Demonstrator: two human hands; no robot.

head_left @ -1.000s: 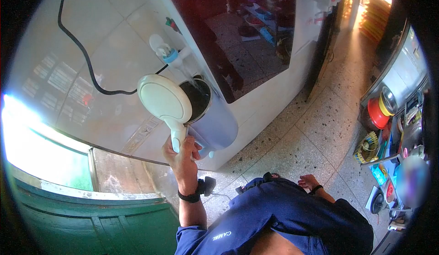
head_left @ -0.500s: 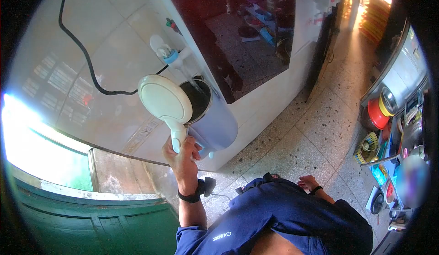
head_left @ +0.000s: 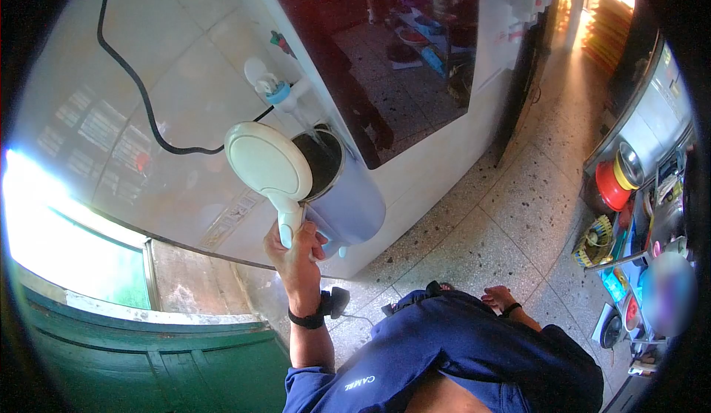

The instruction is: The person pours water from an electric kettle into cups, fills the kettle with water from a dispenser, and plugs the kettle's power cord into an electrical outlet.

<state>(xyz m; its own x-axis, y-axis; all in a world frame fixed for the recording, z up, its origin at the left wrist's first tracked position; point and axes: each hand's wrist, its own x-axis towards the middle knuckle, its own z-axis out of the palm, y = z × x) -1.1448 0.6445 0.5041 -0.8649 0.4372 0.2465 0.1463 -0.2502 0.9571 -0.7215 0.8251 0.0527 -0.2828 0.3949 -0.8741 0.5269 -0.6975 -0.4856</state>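
My left hand (head_left: 298, 254) is wrapped round the handle of an electric kettle (head_left: 354, 204) with a pale blue body. The kettle's cream lid (head_left: 266, 161) stands raised on the handle side, so its dark inside shows. Just over the kettle's mouth is a tap (head_left: 278, 91) with a light blue ring. A faint clear streak, apparently water, runs from the tap into the kettle. Lower right, my right hand (head_left: 499, 297) hangs beside my body, holding nothing, its fingers loosely apart.
A glossy dark red panel (head_left: 415, 65) faces me beyond the kettle. A black cord (head_left: 141, 95) runs along the tiled wall. Green woodwork (head_left: 148, 361) is at lower left. On the right, a rack holds a red basin (head_left: 611, 185), a woven basket (head_left: 595, 240) and other kitchenware above the speckled floor.
Almost nothing differs. My left hand keeps the kettle in the same place below the tap, and my right hand stays at my side.
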